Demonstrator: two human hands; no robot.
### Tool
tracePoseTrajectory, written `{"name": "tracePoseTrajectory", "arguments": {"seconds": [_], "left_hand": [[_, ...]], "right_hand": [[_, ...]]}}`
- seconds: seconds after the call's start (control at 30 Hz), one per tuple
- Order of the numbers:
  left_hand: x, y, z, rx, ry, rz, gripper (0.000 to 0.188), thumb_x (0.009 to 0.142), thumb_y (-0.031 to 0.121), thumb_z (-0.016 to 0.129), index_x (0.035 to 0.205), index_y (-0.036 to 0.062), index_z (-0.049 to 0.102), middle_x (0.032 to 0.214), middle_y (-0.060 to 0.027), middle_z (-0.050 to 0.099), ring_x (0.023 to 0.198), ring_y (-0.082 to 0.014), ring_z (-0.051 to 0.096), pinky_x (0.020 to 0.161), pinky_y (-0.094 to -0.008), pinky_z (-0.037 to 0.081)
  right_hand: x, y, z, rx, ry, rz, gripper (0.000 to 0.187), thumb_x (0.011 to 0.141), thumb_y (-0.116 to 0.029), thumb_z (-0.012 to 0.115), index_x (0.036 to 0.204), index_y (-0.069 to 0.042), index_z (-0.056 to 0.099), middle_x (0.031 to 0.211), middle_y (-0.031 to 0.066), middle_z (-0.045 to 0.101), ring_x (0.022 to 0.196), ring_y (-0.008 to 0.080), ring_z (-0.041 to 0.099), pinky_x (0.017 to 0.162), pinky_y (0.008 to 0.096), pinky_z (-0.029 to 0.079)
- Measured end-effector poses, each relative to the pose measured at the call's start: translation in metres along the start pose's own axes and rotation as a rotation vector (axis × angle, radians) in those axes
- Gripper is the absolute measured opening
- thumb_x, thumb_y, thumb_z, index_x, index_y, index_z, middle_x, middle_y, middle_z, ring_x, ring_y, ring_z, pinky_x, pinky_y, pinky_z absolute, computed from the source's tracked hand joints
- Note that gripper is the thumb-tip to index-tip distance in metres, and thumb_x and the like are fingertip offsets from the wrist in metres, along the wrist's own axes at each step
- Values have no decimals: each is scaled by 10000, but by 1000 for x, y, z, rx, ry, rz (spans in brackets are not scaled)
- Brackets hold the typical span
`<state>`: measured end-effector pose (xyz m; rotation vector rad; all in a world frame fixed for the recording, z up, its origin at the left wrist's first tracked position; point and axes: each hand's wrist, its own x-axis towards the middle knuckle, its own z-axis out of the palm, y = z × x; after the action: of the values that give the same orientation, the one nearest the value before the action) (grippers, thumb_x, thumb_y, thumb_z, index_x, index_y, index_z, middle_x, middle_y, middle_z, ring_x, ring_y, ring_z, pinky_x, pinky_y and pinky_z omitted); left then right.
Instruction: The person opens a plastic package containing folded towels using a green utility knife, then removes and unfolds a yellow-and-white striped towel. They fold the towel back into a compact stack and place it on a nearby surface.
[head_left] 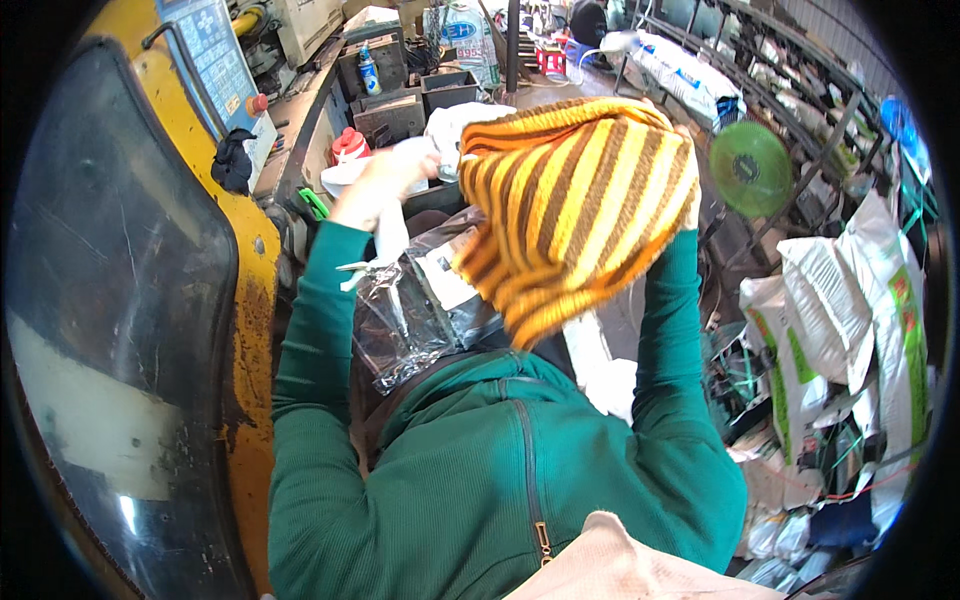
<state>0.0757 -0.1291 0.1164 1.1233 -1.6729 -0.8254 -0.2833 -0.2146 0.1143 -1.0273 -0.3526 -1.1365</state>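
Observation:
A knitted cloth item with yellow, orange and brown stripes is raised in front of me, slightly blurred; its exact kind does not show. My right hand grips its right side, and most of the fingers are hidden behind the fabric. Left of the cloth, apart from it, is my left hand, pale and smeared by light and motion, so its fingers cannot be made out. A white strip hangs just below that hand. Under it, a clear plastic bag lies by my lap.
A yellow machine with a dark panel stands close on the left. Ahead are a red-lidded container, a blue spray can and a dark bin. At right are a green fan, metal racks and white sacks.

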Motion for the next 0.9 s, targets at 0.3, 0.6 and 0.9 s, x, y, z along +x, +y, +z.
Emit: {"name": "tracePoseTrajectory", "arguments": {"seconds": [0.3, 0.6, 0.9], "left_hand": [[-18, -31, 75, -647, -51, -231, 391, 920, 360, 566, 1099, 15, 604, 879, -30, 656, 702, -86, 613, 576, -212, 473], [-63, 10, 14, -575, 282, 107, 468, 769, 82, 732, 1189, 37, 531, 1098, -47, 610, 985, -124, 587, 869, -279, 468], [-47, 22, -39, -595, 440, 256, 114, 796, 153, 654, 862, 120, 566, 801, 3, 579, 677, -86, 544, 626, -249, 455]], "right_hand": [[-2, 13, -3, 49, 21, 68, 441, 977, -265, 390, 1350, -29, 392, 1420, 152, 385, 1224, 243, 467, 1030, 351, 395], [12, 31, -21, 67, 86, 80, 411, 979, -241, 386, 1334, -35, 408, 1433, 146, 366, 1225, 248, 466, 1039, 355, 390], [35, 53, -41, 132, 127, 74, 384, 981, -218, 382, 1318, -40, 424, 1447, 141, 348, 1226, 254, 465, 1048, 358, 386]]}}
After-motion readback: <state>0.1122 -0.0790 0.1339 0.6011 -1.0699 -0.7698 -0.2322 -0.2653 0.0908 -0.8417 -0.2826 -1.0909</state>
